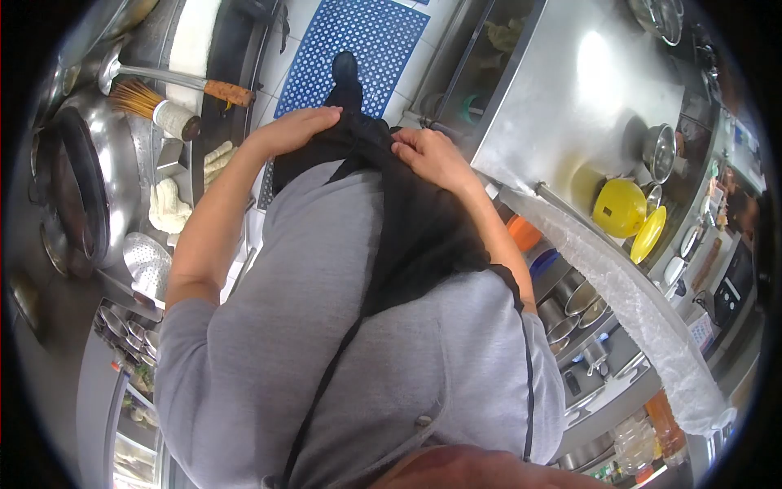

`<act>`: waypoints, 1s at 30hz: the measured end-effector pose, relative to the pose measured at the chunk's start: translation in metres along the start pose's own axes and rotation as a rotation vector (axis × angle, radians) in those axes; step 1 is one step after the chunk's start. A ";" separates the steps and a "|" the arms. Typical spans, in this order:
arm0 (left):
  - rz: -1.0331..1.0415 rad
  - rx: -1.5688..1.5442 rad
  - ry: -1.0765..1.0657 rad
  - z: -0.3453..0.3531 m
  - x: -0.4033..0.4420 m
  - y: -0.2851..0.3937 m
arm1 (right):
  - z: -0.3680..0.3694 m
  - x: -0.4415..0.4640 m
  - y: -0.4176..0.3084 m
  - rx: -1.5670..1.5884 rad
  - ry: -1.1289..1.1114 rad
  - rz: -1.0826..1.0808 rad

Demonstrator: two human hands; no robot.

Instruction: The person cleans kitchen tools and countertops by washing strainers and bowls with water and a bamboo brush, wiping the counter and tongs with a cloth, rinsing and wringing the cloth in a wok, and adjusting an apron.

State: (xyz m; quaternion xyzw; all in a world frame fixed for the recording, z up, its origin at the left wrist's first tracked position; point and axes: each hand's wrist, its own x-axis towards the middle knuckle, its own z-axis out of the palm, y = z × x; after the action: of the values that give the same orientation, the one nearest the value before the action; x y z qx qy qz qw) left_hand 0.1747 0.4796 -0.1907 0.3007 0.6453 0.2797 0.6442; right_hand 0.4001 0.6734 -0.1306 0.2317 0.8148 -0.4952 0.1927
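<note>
A black apron point(419, 236) hangs bunched over the front of a grey shirt point(301, 244). My left hand point(300, 130) lies at the waist on dark cloth, its fingers stretched out and close together. On the other side of the waist, my right hand point(432, 155) has its fingers curled in at the apron's upper edge, seemingly pinching the black fabric; the fingertips are partly hidden. Below the hands a dark shoe point(346, 72) shows on the floor.
To the left are a wok point(81, 183), a ladle point(175, 79), a bamboo brush point(155, 110) and a perforated skimmer point(148, 265). A steel counter point(562, 98) at right bears a yellow bowl point(619, 208) and a metal bowl point(658, 153). A blue dotted mat point(391, 49) covers the floor ahead.
</note>
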 end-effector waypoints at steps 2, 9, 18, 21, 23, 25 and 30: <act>-0.011 0.027 -0.006 -0.001 -0.001 0.005 | -0.001 -0.001 0.000 -0.004 -0.005 -0.005; -0.027 -0.047 -0.037 0.000 0.000 0.008 | -0.001 0.000 0.011 -0.005 -0.017 -0.047; -0.004 -0.011 -0.037 0.000 -0.002 0.007 | -0.031 -0.016 0.011 0.177 -0.081 -0.025; -0.031 -0.024 -0.020 0.002 -0.006 0.012 | -0.036 -0.019 0.016 0.312 -0.157 -0.041; -0.026 -0.011 -0.019 0.002 -0.002 0.003 | -0.036 -0.020 0.018 0.320 -0.189 -0.082; -0.024 0.006 -0.014 0.002 -0.002 0.001 | -0.036 -0.020 0.019 0.236 -0.208 -0.151; -0.084 -0.050 -0.054 0.002 -0.006 0.008 | -0.037 -0.008 -0.005 -0.030 0.279 -0.304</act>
State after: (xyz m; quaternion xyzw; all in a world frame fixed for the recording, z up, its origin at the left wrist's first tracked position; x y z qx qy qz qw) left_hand 0.1765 0.4806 -0.1811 0.2647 0.6324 0.2603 0.6798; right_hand 0.4004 0.7031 -0.1066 0.1695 0.8665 -0.4695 0.0041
